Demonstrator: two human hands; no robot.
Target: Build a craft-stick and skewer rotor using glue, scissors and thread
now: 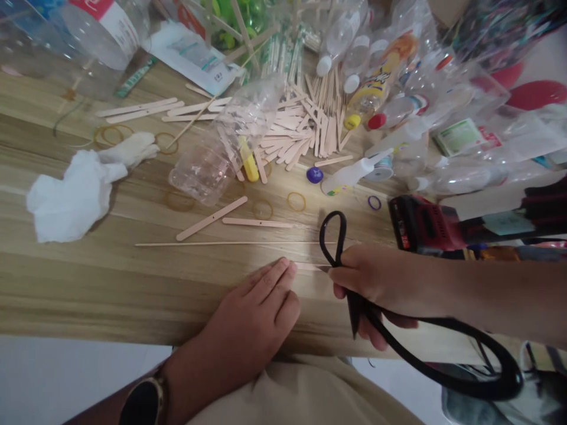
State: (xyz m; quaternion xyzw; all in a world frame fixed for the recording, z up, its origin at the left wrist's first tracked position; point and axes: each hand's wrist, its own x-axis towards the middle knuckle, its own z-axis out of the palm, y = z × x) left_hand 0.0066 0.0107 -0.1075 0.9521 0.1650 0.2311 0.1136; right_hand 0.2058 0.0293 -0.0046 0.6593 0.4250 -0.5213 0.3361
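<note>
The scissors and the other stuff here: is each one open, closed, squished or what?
Scissors: open, in the right hand
Left hand: fingers outstretched on a flat stick
White tissue: crumpled
Yellow-capped bottle: closed, lying down
Long thin stick: straight
Watch: worn, screen dark

Pale, matt wood for craft sticks [211, 218] and skewer [234, 243]; smooth wood grain across tabletop [88, 283]. Clear, glossy plastic for dented bottle [195, 171]; smooth black plastic for scissors handles [509, 378]. Matt, crumpled paper for tissue [71, 198].
</note>
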